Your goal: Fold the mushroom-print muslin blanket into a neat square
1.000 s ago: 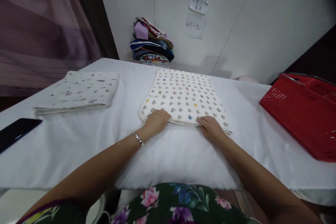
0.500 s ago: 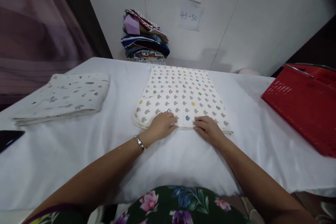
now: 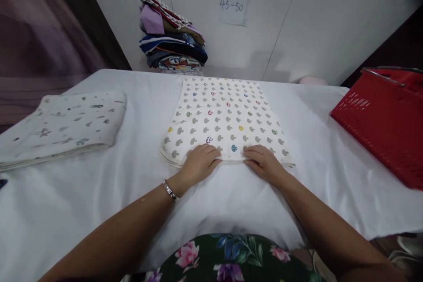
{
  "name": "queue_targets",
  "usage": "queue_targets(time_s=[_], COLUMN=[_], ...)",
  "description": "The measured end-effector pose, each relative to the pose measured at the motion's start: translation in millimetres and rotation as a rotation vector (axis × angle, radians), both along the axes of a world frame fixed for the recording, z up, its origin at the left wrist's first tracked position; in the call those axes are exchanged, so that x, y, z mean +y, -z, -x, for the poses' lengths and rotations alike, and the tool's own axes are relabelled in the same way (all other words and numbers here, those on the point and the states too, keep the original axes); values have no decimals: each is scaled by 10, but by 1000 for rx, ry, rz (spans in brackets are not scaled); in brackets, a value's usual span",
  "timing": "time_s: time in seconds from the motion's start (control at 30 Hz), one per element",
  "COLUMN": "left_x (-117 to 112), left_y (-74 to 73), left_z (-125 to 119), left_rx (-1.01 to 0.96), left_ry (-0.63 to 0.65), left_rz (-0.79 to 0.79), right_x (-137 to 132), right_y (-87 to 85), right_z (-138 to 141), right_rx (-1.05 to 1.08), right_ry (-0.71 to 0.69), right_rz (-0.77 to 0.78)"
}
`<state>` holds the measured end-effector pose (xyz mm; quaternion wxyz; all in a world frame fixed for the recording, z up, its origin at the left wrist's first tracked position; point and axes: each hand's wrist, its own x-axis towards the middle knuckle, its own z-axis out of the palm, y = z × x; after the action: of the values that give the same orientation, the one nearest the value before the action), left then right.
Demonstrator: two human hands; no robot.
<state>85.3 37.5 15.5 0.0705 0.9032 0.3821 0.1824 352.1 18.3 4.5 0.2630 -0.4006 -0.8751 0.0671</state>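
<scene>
A folded white cloth [image 3: 228,116] with a mushroom print lies flat in front of me, its layered near edge facing me. On the left part of that edge, my left hand [image 3: 201,161] has its fingers on top and its thumb at the fold, closed on the cloth. A little to the right, my right hand [image 3: 262,163] pinches the same edge in the same way. Between the two hands a short stretch of the edge shows. The undersides of both hands and the cloth's lower layers are hidden.
Left on the white-covered table [image 3: 142,114] lies another folded printed cloth [image 3: 76,119]. A red basket [image 3: 383,128] with a metal handle stands at the right. Behind the table's far edge rises a stack of folded fabrics [image 3: 175,37] against the wall. A paper label [image 3: 233,5] hangs there.
The camera view has shifted slightly, so the left cloth and the stack sit further left. Both hands stay on the near edge of the mushroom-print cloth, with almost no movement.
</scene>
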Motion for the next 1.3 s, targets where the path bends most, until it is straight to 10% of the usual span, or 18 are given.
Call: queue_targets(time_s=[0.97,1.3], left_x=[-64,-155], left_y=[154,-30], left_z=[-32,-43], left_rx=[98,46], left_ry=[12,-4], left_rz=[-184,-58], right_x=[-53,-73], right_y=[23,27], right_z=[138,164], right_rx=[78,75], right_ry=[0,-1], right_rz=[-66,-46])
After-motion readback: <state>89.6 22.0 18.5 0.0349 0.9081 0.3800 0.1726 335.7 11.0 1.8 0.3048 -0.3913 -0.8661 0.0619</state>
